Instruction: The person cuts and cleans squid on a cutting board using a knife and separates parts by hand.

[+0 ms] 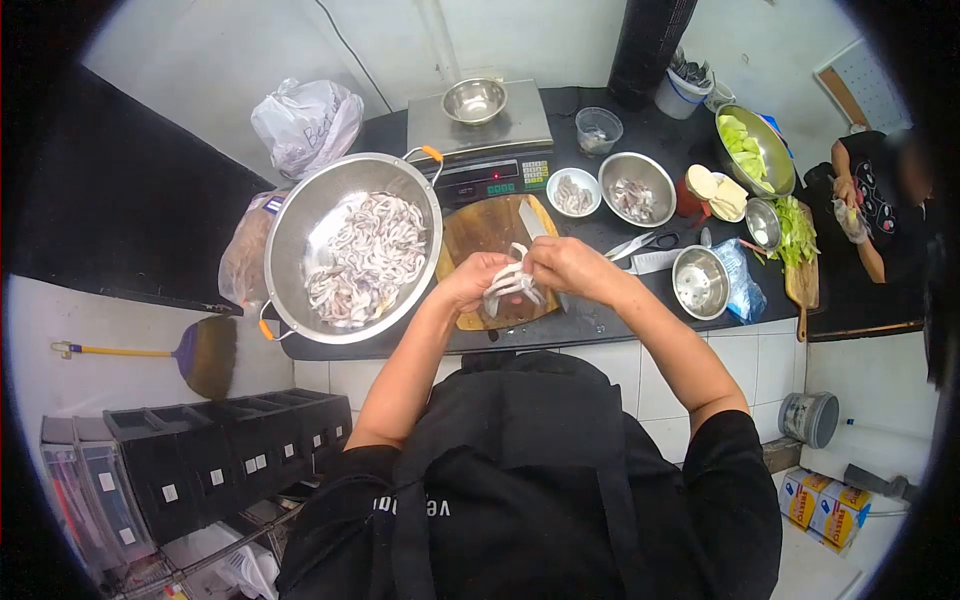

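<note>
Pale squid tentacles (515,284) hang between my two hands over the round wooden cutting board (475,235). My left hand (474,282) is closed on them from the left. From the right, my right hand (562,266) pinches their upper part, its fingertips pressed together. A knife (532,219) lies on the board beyond my right hand, its lower part hidden by that hand. Left of the board, a large steel colander (428,205) holds a heap of similar tentacles. A small white bowl (573,193) and a steel bowl (638,190) with cut pieces stand beyond my right hand.
Behind the board is a digital scale (480,160) bearing an empty steel bowl (474,101). Scissors (640,243), another knife (655,261) and a steel bowl (701,283) lie rightward. Another person (880,190) stands at far right, near a board (802,285) with green vegetables.
</note>
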A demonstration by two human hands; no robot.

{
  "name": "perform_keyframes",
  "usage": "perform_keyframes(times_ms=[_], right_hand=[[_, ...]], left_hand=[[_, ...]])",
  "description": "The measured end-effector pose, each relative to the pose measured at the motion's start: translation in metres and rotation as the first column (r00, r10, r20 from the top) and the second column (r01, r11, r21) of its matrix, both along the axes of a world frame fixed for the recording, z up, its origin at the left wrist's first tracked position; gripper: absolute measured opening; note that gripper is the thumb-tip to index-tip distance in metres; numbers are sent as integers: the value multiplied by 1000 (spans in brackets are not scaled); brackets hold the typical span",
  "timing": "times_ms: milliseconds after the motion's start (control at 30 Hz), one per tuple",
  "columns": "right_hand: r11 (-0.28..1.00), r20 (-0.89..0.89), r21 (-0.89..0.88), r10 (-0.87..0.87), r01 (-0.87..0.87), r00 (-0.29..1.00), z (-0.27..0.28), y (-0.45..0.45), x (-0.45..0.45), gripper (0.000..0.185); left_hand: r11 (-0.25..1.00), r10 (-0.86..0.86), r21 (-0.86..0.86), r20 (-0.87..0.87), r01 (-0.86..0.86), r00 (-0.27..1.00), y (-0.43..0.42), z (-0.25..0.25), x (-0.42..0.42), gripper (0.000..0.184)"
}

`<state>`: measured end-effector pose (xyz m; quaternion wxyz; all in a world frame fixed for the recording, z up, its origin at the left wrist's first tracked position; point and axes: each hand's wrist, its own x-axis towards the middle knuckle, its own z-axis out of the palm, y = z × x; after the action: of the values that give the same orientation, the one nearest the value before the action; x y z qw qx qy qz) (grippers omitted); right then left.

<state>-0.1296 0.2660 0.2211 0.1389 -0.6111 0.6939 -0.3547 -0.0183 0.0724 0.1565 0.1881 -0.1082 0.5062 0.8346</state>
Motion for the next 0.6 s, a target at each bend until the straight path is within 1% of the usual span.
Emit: perform_keyframes(times_ms=[67,100,133,200,233,300,333,400,467,533,600], right_hand=[[1000,31,6,-15,15,999,2,2,-5,15],[1000,64,14,-27,26,998,4,3,-5,16],[1000,62,14,-24,23,998,5,5,-5,16],[998,73,-51,-18,22,997,7,8,-1,20],[998,71,-51,-19,22,997,9,9,0,20],[998,-1,-64,-11,11,1000,12,9,4,20],[998,-1,-64,-14,14,1000,13,9,5,20],[999,-73,-52,5,-9,997,15,8,4,20],[999,-85,-40,3,-7,996,17,9,5,19],[1000,-97,-29,5,-7,995,19,9,6,19],[999,-149,-47,-12,5,989,21,10,7,19]], left_hand=[[1000,-9,-14,-14,9,1000,1,5,-1,29],[999,29,18,13,-29,1000,1,7,-1,29],[996,66,49,40,-68,997,1,9,-2,29],[995,63,77,48,-67,997,-1,7,-2,28],[993,56,104,57,-62,997,-2,6,-2,27],[996,36,85,44,-40,998,-3,3,-3,28],[998,18,63,31,-19,999,-3,1,-4,29],[997,-7,80,21,5,1000,-4,-2,-6,29],[995,-31,95,11,30,999,-3,-4,-7,30],[999,-30,20,34,29,999,-1,0,-7,32],[999,-37,15,12,37,999,0,2,-7,33]])
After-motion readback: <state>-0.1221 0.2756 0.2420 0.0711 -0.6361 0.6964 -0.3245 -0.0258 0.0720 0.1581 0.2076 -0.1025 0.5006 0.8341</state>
